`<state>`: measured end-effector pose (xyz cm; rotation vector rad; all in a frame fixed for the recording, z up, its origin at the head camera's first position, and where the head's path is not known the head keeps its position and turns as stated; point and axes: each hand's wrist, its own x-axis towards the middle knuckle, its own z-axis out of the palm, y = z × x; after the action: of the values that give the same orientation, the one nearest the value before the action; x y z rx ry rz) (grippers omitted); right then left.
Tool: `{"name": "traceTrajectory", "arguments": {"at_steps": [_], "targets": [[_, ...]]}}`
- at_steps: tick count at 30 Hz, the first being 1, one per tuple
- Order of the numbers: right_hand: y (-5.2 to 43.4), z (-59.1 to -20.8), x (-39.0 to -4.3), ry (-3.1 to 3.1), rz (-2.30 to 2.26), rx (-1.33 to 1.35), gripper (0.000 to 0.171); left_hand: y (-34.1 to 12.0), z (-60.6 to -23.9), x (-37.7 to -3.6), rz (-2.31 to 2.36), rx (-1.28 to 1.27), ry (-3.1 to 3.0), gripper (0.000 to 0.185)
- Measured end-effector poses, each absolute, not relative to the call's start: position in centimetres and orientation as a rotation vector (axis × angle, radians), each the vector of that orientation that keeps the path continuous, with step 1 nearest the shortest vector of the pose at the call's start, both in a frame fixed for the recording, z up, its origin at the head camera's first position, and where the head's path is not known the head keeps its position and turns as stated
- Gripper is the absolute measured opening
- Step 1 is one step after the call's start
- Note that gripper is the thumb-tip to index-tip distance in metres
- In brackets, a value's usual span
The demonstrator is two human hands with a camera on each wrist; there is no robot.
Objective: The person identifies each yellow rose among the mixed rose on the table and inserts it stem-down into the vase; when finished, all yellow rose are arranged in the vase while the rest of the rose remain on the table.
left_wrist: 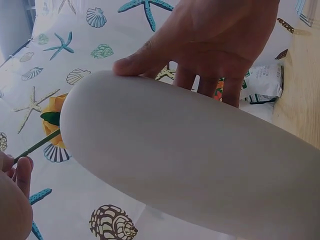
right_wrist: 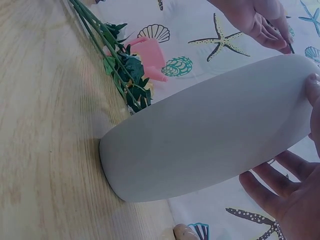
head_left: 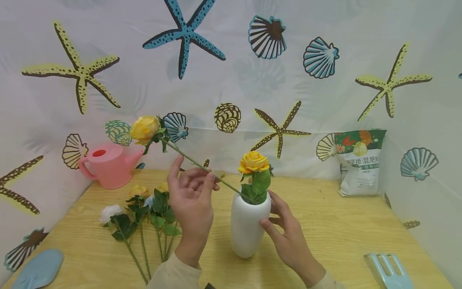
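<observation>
vase (head_left: 246, 224) mid-table (head_left: 325, 241), loose flowers (head_left: 144, 208) left, bag (head_left: 361, 162) behind right

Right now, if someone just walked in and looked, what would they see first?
Probably the smooth white oval vase in the middle of the wooden table, with an orange-yellow rose already standing in it. The left hand pinches a long-stemmed yellow rose whose stem end is at the vase's mouth, while the right hand steadies the vase. Behind hangs a starfish-and-shell curtain.
</observation>
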<state>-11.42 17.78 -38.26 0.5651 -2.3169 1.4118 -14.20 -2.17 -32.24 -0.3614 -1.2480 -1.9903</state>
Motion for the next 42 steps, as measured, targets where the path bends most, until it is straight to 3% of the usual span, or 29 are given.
{"name": "traceTrajectory", "arguments": {"at_steps": [18,30,42], "targets": [[17.6,-38.4,-11.4,-2.306,1.414,0.566,0.064,-1.3,-33.0,-14.4,-1.749,-0.525,-1.669,0.066],[17.8,-38.4,-11.4,-2.290,1.397,0.594,0.064,-1.1,-32.7,-14.1,-1.678,-0.481,-1.929,0.058],[17.7,-38.3,-11.4,-2.304,1.409,0.571,0.064,-1.1,-32.2,-13.5,-1.634,-0.433,-1.796,0.045]]}}
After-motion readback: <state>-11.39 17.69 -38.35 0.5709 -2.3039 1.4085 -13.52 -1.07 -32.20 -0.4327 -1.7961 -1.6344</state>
